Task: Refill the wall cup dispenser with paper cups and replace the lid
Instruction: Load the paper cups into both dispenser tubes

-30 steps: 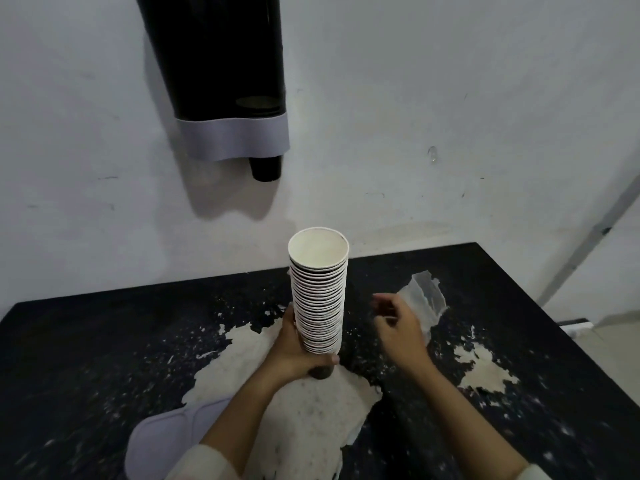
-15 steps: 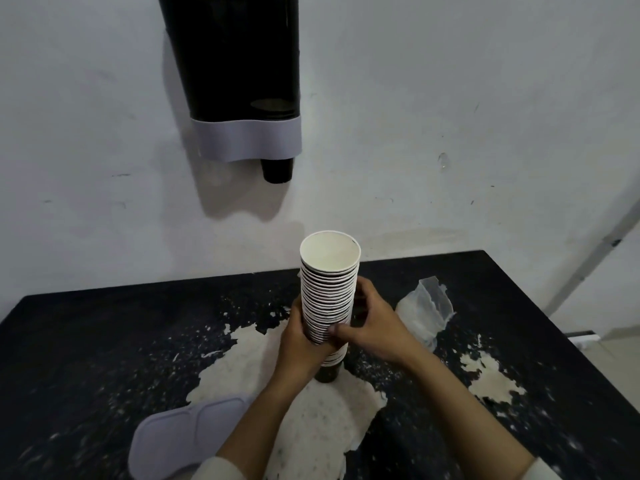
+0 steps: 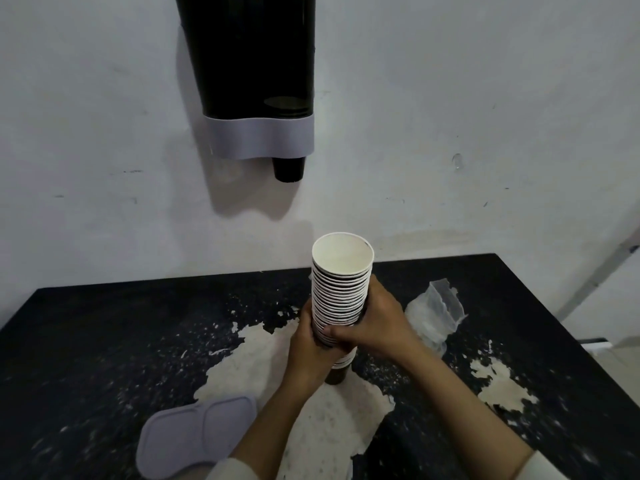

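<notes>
Both hands wrap the low part of the stack of paper cups (image 3: 341, 292), the left hand (image 3: 311, 348) from the near left, the right hand (image 3: 374, 320) from the right, fingers curled round it above the tabletop (image 3: 104, 341). To lift well, keep the nested stack upright and squeezed evenly. The top cup is empty. On the far wall, the dispenser (image 3: 256, 81) shows one dark cup (image 3: 288, 169) at its outlet; its lid (image 3: 194, 434) lies near left.

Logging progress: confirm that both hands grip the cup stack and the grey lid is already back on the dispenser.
Not quite. The head view shows the grey lid lying on the table, not on the dispenser. Left hand and right hand do grip the cup stack.
</notes>
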